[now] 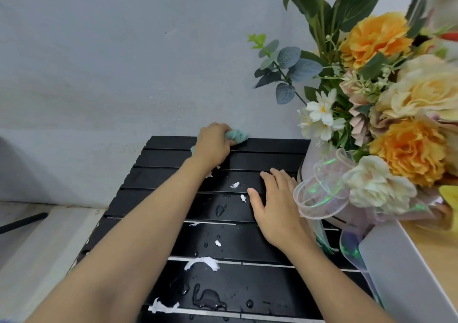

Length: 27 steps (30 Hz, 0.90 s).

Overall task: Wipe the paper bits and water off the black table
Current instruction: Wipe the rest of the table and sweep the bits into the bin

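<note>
The left hand (pixel 212 146) clenches a soft, bunched cloth (pixel 236 136) at the table's (pixel 267 159) far edge, the right hand (pixel 275 203) lies flat and empty, and the soggy, flimsy paper bits (pixel 202 263) nearer than both will likely smear or tear unless swept gently.

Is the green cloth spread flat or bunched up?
Bunched up: the green cloth shows as a crumpled wad sticking out of the left hand at the black table's far edge.

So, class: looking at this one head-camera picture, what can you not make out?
- Table under the left forearm: hidden by the arm.
- Most of the cloth: covered by the left hand.
- Table's right edge: hidden behind the bouquet.
- Near edge of the table: cut off by the frame.
</note>
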Each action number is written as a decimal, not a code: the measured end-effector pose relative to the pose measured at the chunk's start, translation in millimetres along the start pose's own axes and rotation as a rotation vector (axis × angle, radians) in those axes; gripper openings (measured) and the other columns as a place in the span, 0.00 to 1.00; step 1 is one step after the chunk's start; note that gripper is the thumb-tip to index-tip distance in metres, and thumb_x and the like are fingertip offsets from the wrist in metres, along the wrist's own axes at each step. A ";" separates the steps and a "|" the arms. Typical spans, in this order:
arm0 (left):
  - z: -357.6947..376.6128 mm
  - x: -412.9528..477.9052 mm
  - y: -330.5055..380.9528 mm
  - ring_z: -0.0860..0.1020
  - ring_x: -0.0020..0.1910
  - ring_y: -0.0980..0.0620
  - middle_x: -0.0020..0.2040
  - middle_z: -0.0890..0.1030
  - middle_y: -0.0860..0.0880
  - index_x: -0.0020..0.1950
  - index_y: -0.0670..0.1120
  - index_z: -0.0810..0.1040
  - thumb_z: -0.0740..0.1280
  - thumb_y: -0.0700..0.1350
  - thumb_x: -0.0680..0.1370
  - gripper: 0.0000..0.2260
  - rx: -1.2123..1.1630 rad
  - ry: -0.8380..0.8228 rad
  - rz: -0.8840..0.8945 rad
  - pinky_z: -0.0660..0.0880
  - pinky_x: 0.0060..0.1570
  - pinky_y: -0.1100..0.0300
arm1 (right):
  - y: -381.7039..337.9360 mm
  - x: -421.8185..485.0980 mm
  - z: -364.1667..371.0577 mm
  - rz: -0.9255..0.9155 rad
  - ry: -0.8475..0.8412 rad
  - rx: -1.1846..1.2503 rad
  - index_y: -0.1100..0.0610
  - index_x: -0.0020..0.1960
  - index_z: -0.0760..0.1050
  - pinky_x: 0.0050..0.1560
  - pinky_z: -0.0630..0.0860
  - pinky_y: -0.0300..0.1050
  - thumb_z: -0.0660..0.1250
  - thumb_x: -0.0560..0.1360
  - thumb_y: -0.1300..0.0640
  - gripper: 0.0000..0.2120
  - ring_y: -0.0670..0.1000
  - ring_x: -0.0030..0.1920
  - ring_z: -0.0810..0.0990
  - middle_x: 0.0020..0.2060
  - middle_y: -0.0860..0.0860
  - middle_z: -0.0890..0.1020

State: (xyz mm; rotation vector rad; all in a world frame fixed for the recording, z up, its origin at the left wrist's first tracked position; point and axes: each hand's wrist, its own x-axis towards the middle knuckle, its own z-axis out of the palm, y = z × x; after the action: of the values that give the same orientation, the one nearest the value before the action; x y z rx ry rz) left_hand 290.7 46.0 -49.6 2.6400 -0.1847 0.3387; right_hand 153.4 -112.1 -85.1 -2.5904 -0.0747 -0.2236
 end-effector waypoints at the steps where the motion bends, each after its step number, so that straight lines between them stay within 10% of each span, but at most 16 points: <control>1: 1.0 -6.2 -0.1 0.76 0.54 0.42 0.55 0.80 0.43 0.60 0.45 0.79 0.68 0.45 0.76 0.13 0.028 -0.029 0.017 0.69 0.54 0.55 | 0.0 0.2 0.1 -0.003 -0.005 -0.003 0.58 0.73 0.66 0.76 0.53 0.55 0.53 0.80 0.44 0.26 0.56 0.75 0.57 0.74 0.54 0.65; 6: -47.7 6.2 -11.4 0.75 0.46 0.49 0.46 0.79 0.46 0.55 0.43 0.80 0.71 0.46 0.74 0.11 -0.054 -0.141 -0.099 0.68 0.44 0.60 | 3.4 0.7 0.5 -0.007 -0.030 -0.028 0.57 0.74 0.63 0.76 0.52 0.54 0.55 0.81 0.46 0.25 0.54 0.76 0.53 0.75 0.53 0.62; 11: -12.4 -3.2 -27.6 0.69 0.60 0.36 0.63 0.72 0.41 0.63 0.41 0.72 0.63 0.46 0.78 0.16 0.244 -0.041 -0.300 0.69 0.56 0.47 | 0.6 0.1 0.4 0.002 -0.032 -0.027 0.57 0.74 0.63 0.76 0.50 0.54 0.55 0.81 0.46 0.25 0.55 0.77 0.53 0.76 0.53 0.61; 14: 2.3 -25.9 -20.8 0.70 0.58 0.39 0.62 0.72 0.45 0.64 0.44 0.74 0.64 0.46 0.79 0.14 0.189 0.036 -0.082 0.66 0.57 0.50 | 1.7 -0.2 2.1 0.002 -0.002 -0.015 0.58 0.73 0.65 0.76 0.53 0.56 0.57 0.81 0.46 0.25 0.56 0.76 0.56 0.75 0.55 0.62; 18: -37.7 -27.1 -22.2 0.75 0.50 0.48 0.52 0.77 0.45 0.59 0.44 0.77 0.66 0.43 0.79 0.10 -0.233 -0.385 -0.016 0.69 0.51 0.59 | 0.4 -1.2 4.1 0.022 0.061 0.026 0.62 0.73 0.64 0.74 0.57 0.55 0.55 0.78 0.44 0.30 0.57 0.74 0.61 0.73 0.58 0.66; 23: -17.3 -4.4 -25.8 0.66 0.63 0.35 0.66 0.68 0.38 0.66 0.39 0.67 0.62 0.43 0.78 0.17 0.232 -0.029 -0.377 0.66 0.60 0.46 | 0.1 -1.1 3.7 0.023 0.059 0.001 0.63 0.73 0.64 0.74 0.59 0.56 0.60 0.79 0.46 0.29 0.58 0.73 0.62 0.71 0.58 0.67; 27: 11.2 -30.5 6.7 0.69 0.59 0.39 0.62 0.71 0.43 0.64 0.42 0.70 0.62 0.42 0.77 0.15 0.288 -0.042 0.033 0.66 0.56 0.49 | 1.5 -1.6 2.2 0.023 0.051 0.005 0.64 0.73 0.63 0.74 0.59 0.56 0.62 0.79 0.47 0.29 0.58 0.73 0.62 0.71 0.59 0.66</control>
State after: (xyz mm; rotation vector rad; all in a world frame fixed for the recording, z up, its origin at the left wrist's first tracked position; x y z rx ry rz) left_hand 262.4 37.0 -64.5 2.9325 -0.2073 0.3427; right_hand 152.3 -112.3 -87.9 -2.5779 -0.0265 -0.2799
